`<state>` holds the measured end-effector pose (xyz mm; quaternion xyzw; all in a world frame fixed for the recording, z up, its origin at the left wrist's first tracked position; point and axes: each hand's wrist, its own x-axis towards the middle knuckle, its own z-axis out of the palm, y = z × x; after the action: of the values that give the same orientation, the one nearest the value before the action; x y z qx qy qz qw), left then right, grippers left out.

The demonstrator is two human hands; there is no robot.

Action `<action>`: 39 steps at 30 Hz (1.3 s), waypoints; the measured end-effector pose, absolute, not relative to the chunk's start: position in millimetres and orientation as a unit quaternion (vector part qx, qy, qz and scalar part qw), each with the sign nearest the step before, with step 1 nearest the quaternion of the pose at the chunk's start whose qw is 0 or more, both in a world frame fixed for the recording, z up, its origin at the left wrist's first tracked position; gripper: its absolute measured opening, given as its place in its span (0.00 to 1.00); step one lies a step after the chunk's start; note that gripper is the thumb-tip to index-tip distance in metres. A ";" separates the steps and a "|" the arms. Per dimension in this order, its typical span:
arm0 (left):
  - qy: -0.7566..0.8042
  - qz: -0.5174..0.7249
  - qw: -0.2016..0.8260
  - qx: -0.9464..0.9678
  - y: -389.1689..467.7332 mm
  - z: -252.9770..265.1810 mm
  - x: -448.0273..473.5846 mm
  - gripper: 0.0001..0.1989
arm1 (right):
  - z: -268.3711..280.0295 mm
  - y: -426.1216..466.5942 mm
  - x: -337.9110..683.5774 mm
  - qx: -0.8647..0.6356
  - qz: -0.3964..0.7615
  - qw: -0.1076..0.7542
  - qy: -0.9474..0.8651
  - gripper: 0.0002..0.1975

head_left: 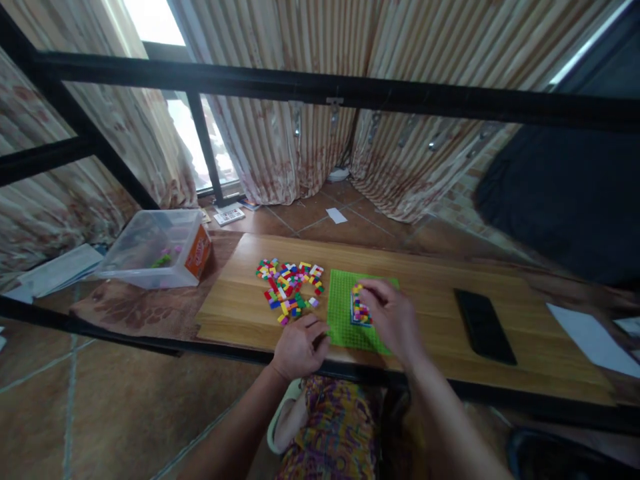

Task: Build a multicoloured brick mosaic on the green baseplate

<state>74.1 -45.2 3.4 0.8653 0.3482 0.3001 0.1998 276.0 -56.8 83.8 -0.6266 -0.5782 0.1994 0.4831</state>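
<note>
My right hand [393,315] is over the green baseplate [341,303]. Its thumb and fingers pinch a small toy brick at the far edge of a colourful brick build [360,312], partly covered by the fingers. That build is rectangular, with mixed yellow, red and other bricks on top and a pale and blue lower edge. Just left of the baseplate, my left hand [301,347] rests at the table's front edge, fingers loosely bent and thumb apart, with nothing visible in it. Beyond it lies a loose pile of multicoloured toy bricks [287,288].
A clear plastic box [150,257] with an orange label and a few pieces inside stands at the left on a brown cloth [130,310]. On the wooden tabletop [430,287] a black phone [484,325] lies to the right, with white paper [593,337] beyond. A black bar [320,83] crosses behind.
</note>
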 end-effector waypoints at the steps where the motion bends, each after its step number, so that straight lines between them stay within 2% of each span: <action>1: 0.347 0.301 0.200 0.865 -45.0 3.9 74.0 0.07 | 79.5 -59.5 292.6 -0.646 0.193 0.506 -0.538 0.13; 6: 0.352 0.303 0.199 0.863 -44.9 5.6 74.5 0.06 | 48.7 -55.2 350.3 -0.681 0.200 0.531 -0.463 0.14; 12: 0.368 0.299 0.205 0.856 -44.8 7.0 74.8 0.06 | 27.6 -40.0 351.5 -0.660 0.222 0.518 -0.497 0.13; 39: 0.365 0.298 0.209 0.857 -44.7 7.1 76.6 0.05 | 19.5 -30.3 358.2 -0.645 0.238 0.493 -0.533 0.10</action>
<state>76.6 -44.7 7.1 0.8571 0.3650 0.2976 0.2088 358.2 -30.3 19.5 -0.6449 -0.5335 0.2377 0.4929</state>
